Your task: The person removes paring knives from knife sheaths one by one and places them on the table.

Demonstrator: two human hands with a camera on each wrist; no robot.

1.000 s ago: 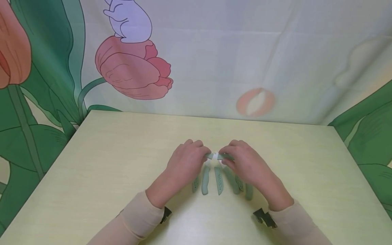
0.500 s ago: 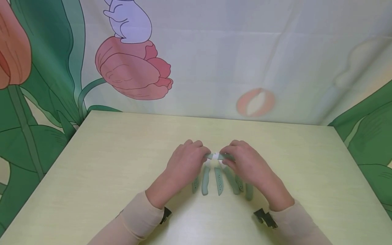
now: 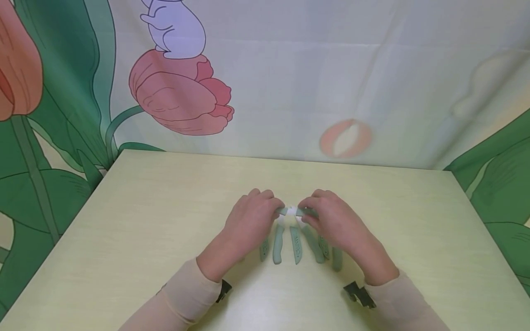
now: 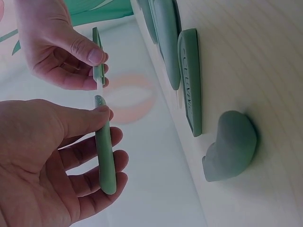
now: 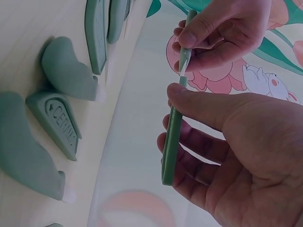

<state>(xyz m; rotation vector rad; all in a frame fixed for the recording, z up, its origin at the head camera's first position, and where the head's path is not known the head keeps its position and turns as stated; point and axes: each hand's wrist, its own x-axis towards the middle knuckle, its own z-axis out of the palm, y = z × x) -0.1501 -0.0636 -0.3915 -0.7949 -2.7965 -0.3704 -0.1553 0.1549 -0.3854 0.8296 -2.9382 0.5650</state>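
My left hand (image 3: 250, 221) pinches the green handle (image 4: 106, 158) of a small ceramic knife between thumb and fingers. Facing it, my right hand (image 3: 332, 219) grips a green blade cover (image 5: 172, 144), long and narrow, in line with the handle. A short stretch of the white blade (image 5: 183, 70) shows between handle and cover; the rest is hidden. Both hands hold these parts up over the table, above a row of similar pieces. In that row, a curved green knife handle (image 3: 278, 246) lies beside a blade cover with raised lettering (image 3: 296, 245).
More green handles and lettered covers lie nearer the right forearm, including a knife handle (image 3: 313, 246), a cover (image 3: 324, 247) and another handle (image 3: 337, 259). Another cover (image 3: 264, 250) is partly hidden by the left hand. A printed curtain (image 3: 281, 92) hangs behind the pale table (image 3: 174, 197).
My right hand has shifted very slightly right with the cover, and a little more white blade shows between handle and cover. The pieces on the table stay put.
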